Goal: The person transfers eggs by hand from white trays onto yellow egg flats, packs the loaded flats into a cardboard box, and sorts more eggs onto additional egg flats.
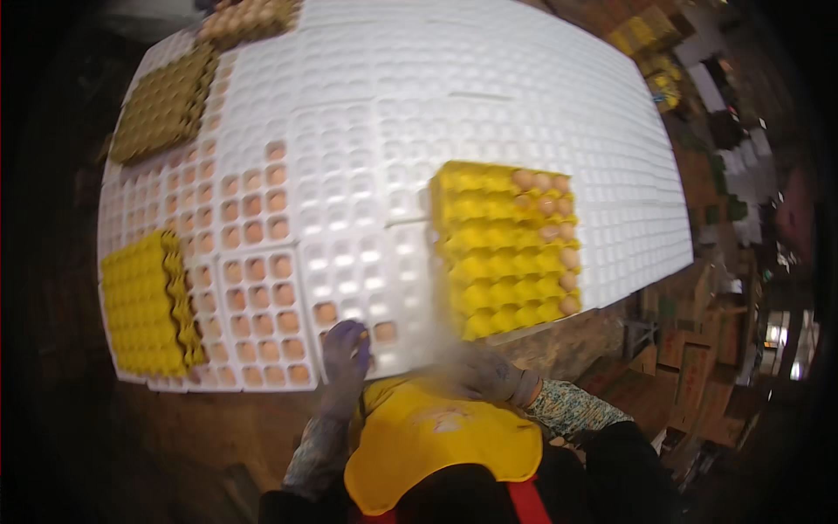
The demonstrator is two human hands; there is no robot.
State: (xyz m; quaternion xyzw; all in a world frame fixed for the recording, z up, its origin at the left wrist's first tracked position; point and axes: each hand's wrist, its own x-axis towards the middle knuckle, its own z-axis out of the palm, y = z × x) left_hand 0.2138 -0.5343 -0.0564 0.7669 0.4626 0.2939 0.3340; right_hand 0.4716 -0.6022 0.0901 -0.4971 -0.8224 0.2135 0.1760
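Observation:
My left hand, in a purple-grey glove, is over the near edge of a white foam tray with square pockets; whether an egg is in its fingers is hidden. Close by, single brown eggs sit in pockets, one to its right and one above it. My right hand, gloved and blurred, is low in front of the yellow egg tray, by my yellow apron; its fingers are too blurred to read. That yellow tray holds brown eggs along its right side and at its far right corner.
Left of my left hand, foam trays hold many brown eggs. A stack of yellow egg trays lies at the near left, a brownish stack behind it. Eggs on trays stand at the far edge. Cardboard boxes are at the right.

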